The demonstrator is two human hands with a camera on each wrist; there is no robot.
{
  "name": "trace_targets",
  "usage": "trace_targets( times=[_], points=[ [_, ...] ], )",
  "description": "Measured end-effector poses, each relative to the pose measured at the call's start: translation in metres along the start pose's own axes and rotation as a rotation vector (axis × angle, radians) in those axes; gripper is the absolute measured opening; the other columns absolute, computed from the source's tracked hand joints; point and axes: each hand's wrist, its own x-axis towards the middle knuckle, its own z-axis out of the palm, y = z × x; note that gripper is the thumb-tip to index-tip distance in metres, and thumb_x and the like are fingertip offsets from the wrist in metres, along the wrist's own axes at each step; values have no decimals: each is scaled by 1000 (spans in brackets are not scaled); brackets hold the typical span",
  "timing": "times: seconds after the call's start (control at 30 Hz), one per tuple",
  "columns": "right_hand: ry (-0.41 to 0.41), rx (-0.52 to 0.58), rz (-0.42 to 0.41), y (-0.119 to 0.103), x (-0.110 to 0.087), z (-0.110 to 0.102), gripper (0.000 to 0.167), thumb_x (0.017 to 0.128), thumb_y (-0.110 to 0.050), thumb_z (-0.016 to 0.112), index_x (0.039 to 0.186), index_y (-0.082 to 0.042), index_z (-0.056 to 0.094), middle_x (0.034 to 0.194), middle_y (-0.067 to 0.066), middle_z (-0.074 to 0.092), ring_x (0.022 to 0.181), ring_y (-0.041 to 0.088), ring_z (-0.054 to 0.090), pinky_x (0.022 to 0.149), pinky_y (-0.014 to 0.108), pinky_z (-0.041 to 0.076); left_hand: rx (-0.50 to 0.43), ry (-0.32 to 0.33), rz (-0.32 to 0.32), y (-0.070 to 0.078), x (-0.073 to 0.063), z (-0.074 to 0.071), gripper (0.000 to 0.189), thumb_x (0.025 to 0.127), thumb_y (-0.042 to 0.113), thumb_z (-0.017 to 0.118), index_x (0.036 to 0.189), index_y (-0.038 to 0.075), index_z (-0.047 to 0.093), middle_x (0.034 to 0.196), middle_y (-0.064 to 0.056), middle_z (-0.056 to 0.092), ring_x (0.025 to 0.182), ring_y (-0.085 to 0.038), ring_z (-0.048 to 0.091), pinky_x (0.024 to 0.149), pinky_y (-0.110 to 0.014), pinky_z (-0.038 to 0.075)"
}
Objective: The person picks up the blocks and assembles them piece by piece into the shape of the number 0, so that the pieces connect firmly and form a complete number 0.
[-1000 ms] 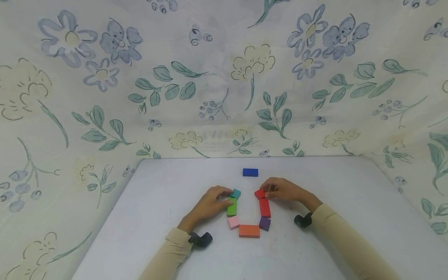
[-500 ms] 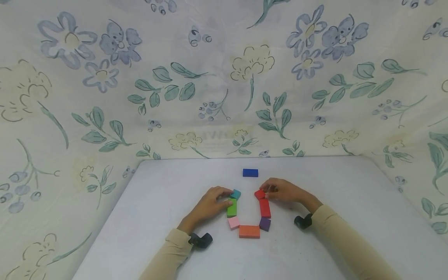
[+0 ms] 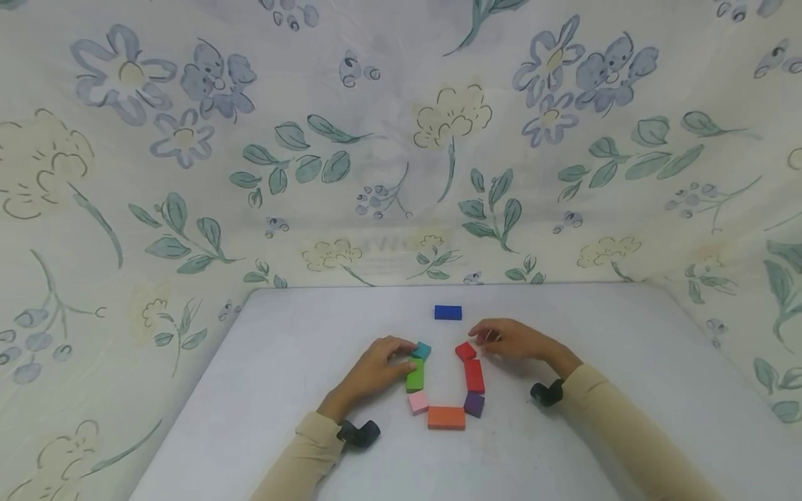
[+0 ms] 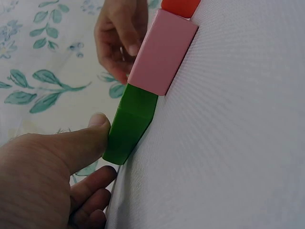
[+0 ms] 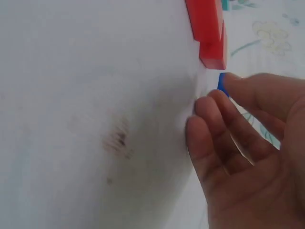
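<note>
My left hand [image 3: 376,365] touches two wooden blocks in the head view. Its index finger is at the left edge of the teal block [image 3: 422,350], while the thumb rests on the green block [image 3: 415,376]. From the left wrist, the thumb lies against the end of the green block [image 4: 128,124], and the other fingers are loosely bent below. Just right of the small red block [image 3: 466,351] is my right hand [image 3: 516,339], its fingers relaxed and nothing between them. A longer red block [image 3: 475,376] adjoins the small one.
Pink [image 3: 418,402], orange [image 3: 446,417] and purple [image 3: 474,404] blocks continue the U-shaped row on the white table [image 3: 301,313]. Beyond the U's far opening lies a blue block [image 3: 447,313]. A floral cloth [image 3: 401,139] hangs behind the table.
My right hand has let go of the small red block and drawn slightly to the right. The left hand stays at the teal and green blocks.
</note>
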Motion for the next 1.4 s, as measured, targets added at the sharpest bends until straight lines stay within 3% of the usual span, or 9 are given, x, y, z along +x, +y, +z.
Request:
trace_targets(
  times=[0.43,0.67,0.93,1.4],
  points=[
    [64,-113,-32,-20,25,-20,24,97,-15,64,120,-10,67,107,4,68,99,19,62,88,34,56,-14,0,14,-1,1,3,39,94,38,67,129,22,64,129,4,63,128,-22,54,109,-49,43],
    [65,-152,37,-29,45,-22,24,97,-13,64,120,-8,67,109,7,68,103,22,63,90,36,56,-17,-38,5,0,1,5,43,95,44,65,132,23,62,134,2,61,132,-23,51,112,-50,40],
    [60,-210,85,-40,72,-17,34,95,-15,66,128,-7,63,124,13,63,117,28,60,101,42,52,-6,-12,-10,-2,1,1,40,95,42,65,131,26,62,133,5,61,132,-21,51,111,-49,41],
    [58,-238,153,-42,81,-6,39,92,-18,72,128,-5,64,122,11,66,115,27,62,101,42,51,-8,-6,7,-1,-2,0,39,95,40,66,130,23,63,132,2,62,130,-24,52,110,-51,41]
  ],
)
